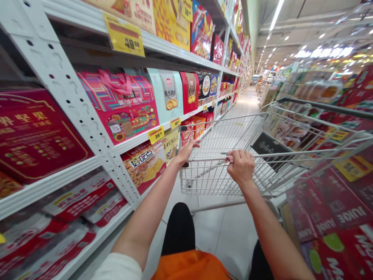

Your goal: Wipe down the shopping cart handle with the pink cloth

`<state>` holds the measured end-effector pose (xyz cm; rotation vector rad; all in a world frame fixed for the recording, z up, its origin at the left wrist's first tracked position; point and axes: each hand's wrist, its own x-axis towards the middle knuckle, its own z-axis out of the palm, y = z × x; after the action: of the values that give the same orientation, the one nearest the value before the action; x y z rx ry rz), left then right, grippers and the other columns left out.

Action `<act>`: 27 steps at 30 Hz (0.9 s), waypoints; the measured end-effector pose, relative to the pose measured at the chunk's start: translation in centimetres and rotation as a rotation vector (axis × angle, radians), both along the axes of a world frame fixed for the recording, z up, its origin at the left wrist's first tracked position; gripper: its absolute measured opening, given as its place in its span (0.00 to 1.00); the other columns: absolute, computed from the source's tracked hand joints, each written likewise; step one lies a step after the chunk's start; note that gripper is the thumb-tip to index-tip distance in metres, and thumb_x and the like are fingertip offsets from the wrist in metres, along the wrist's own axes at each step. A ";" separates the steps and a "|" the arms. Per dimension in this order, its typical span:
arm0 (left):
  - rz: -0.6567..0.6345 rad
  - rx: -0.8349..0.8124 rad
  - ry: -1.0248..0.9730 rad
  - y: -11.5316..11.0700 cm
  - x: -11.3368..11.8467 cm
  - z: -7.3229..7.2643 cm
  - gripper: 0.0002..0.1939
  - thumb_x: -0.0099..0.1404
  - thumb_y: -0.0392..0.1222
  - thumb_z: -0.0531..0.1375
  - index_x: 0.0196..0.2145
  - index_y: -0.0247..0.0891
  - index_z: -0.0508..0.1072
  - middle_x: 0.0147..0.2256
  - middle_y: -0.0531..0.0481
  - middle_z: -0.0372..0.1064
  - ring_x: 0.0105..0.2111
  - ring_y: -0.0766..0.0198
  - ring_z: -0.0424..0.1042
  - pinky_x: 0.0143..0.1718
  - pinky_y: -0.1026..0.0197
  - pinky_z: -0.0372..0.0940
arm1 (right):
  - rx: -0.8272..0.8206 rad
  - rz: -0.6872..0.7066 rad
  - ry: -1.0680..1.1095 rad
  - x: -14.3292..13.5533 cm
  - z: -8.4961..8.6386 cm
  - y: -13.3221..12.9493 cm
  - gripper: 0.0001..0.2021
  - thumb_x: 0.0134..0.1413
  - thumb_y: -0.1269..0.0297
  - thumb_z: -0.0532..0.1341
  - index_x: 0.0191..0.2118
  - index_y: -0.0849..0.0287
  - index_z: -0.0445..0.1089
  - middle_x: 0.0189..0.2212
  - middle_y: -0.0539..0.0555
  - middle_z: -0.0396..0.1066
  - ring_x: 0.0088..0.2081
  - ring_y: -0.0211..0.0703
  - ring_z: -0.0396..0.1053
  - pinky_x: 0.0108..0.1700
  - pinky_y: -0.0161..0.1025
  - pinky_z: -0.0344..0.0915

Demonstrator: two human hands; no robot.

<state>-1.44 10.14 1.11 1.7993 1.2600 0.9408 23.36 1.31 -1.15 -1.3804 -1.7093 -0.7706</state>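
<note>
An empty wire shopping cart [215, 177] stands turned sideways across the aisle before me. My left hand [185, 152] is at its near left end, wrapped over the end rim beside a dark corner piece; part of its grip is hidden. My right hand [242, 165] is closed in a fist around the long near rail of the cart. A small pinkish bit shows at the fingertips of that hand, too small to name. Inside the cart, a dark panel [271, 149] with white symbols is fixed at the right end.
White shelving [136, 142] with boxed snacks and yellow price tags runs along the left, close to the cart's end. Stacked red drink cartons [335, 206] crowd the right side. Pale tiled floor [247, 103] stretches ahead between them.
</note>
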 end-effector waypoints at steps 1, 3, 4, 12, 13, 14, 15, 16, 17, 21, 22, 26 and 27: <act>-0.003 -0.004 -0.027 -0.1 0.3 0.0 0.40 0.72 0.65 0.31 0.59 0.45 0.72 0.49 0.48 0.76 0.59 0.52 0.67 0.66 0.43 0.53 | -0.006 0.003 0.001 -1.3 -0.2 0.1 0.05 0.60 0.68 0.56 0.36 0.58 0.69 0.31 0.56 0.70 0.37 0.49 0.63 0.46 0.47 0.57; -0.006 0.005 -0.077 -0.3 0.7 -0.1 0.41 0.72 0.66 0.31 0.60 0.43 0.71 0.49 0.46 0.76 0.58 0.52 0.67 0.66 0.44 0.53 | -0.024 0.031 -0.020 -5.0 -0.8 0.2 0.04 0.59 0.66 0.58 0.36 0.57 0.69 0.32 0.55 0.71 0.38 0.49 0.64 0.48 0.48 0.58; -0.011 0.016 -0.102 -0.4 0.9 -0.1 0.41 0.72 0.66 0.31 0.60 0.42 0.71 0.49 0.46 0.76 0.58 0.52 0.67 0.67 0.44 0.53 | -0.036 0.052 -0.031 -7.1 -1.2 0.3 0.04 0.59 0.64 0.58 0.37 0.57 0.70 0.33 0.55 0.72 0.39 0.49 0.64 0.50 0.49 0.58; -0.129 0.087 -0.103 -1.6 -1.8 1.3 0.45 0.71 0.65 0.28 0.55 0.40 0.75 0.46 0.44 0.77 0.51 0.54 0.72 0.63 0.47 0.59 | 0.192 0.288 -0.215 -11.7 -3.8 1.0 0.09 0.65 0.65 0.58 0.48 0.52 0.72 0.55 0.51 0.74 0.58 0.47 0.66 0.65 0.51 0.56; -0.107 0.138 -0.017 -1.6 -2.6 1.5 0.43 0.71 0.66 0.31 0.52 0.41 0.77 0.44 0.45 0.77 0.51 0.53 0.72 0.64 0.45 0.57 | 0.197 0.282 -0.231 -10.4 -4.1 1.1 0.10 0.65 0.65 0.59 0.49 0.52 0.72 0.56 0.51 0.73 0.60 0.47 0.65 0.67 0.52 0.56; -0.083 0.192 0.085 -1.5 -3.5 1.5 0.40 0.71 0.66 0.34 0.49 0.42 0.79 0.42 0.46 0.78 0.52 0.52 0.71 0.66 0.43 0.54 | 0.204 0.269 -0.224 -9.1 -4.4 1.2 0.10 0.64 0.64 0.59 0.49 0.52 0.72 0.56 0.51 0.73 0.62 0.48 0.64 0.68 0.53 0.56; -0.069 0.228 0.180 -1.4 -4.3 1.4 0.38 0.71 0.66 0.37 0.47 0.43 0.80 0.41 0.47 0.78 0.53 0.51 0.70 0.68 0.41 0.49 | 0.217 0.252 -0.199 -8.0 -4.9 1.3 0.09 0.64 0.64 0.60 0.49 0.53 0.72 0.56 0.53 0.73 0.64 0.49 0.62 0.69 0.54 0.56; -0.068 0.240 0.244 -1.3 -5.0 1.1 0.36 0.71 0.65 0.38 0.45 0.44 0.81 0.42 0.48 0.79 0.54 0.51 0.68 0.69 0.40 0.45 | 0.234 0.235 -0.158 -7.3 -5.3 1.4 0.09 0.64 0.64 0.61 0.48 0.55 0.72 0.56 0.54 0.74 0.66 0.50 0.60 0.69 0.56 0.55; -0.079 0.229 0.260 -1.1 -5.5 0.6 0.36 0.72 0.64 0.38 0.44 0.44 0.81 0.43 0.48 0.79 0.56 0.51 0.67 0.70 0.40 0.43 | 0.255 0.221 -0.110 -7.0 -5.8 1.5 0.08 0.64 0.65 0.61 0.47 0.56 0.72 0.56 0.57 0.74 0.68 0.51 0.58 0.70 0.59 0.55; -0.179 0.059 -0.019 -0.7 -6.0 -1.5 0.42 0.72 0.62 0.29 0.53 0.43 0.77 0.54 0.48 0.75 0.60 0.52 0.64 0.69 0.45 0.48 | 0.290 0.290 -0.042 -10.6 -7.4 1.9 0.07 0.64 0.69 0.60 0.46 0.59 0.72 0.58 0.60 0.73 0.72 0.52 0.52 0.71 0.63 0.53; -0.209 0.019 -0.093 -0.7 -6.0 -1.8 0.42 0.72 0.63 0.28 0.57 0.43 0.74 0.54 0.47 0.74 0.61 0.51 0.64 0.69 0.45 0.48 | 0.284 0.330 -0.065 -12.2 -7.5 2.0 0.08 0.63 0.69 0.60 0.47 0.58 0.72 0.59 0.58 0.72 0.72 0.51 0.52 0.72 0.62 0.52; -0.281 -0.104 -0.227 -1.0 -5.8 -2.1 0.42 0.71 0.66 0.28 0.66 0.44 0.64 0.56 0.47 0.74 0.61 0.50 0.64 0.69 0.44 0.47 | 0.318 0.362 -0.073 -16.2 -7.2 2.5 0.12 0.62 0.68 0.62 0.50 0.56 0.73 0.59 0.55 0.72 0.70 0.48 0.55 0.73 0.57 0.53; -0.270 -0.112 -0.226 -1.1 -5.8 -2.0 0.43 0.71 0.67 0.29 0.66 0.44 0.64 0.56 0.46 0.73 0.61 0.50 0.64 0.68 0.44 0.48 | 0.337 0.364 -0.087 -16.1 -7.2 2.6 0.11 0.62 0.68 0.62 0.50 0.56 0.73 0.59 0.55 0.73 0.70 0.49 0.56 0.72 0.57 0.54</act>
<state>-7.22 9.04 -0.85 1.6721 0.8868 0.8745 7.31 3.87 -8.35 -0.7911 -1.7354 -0.8689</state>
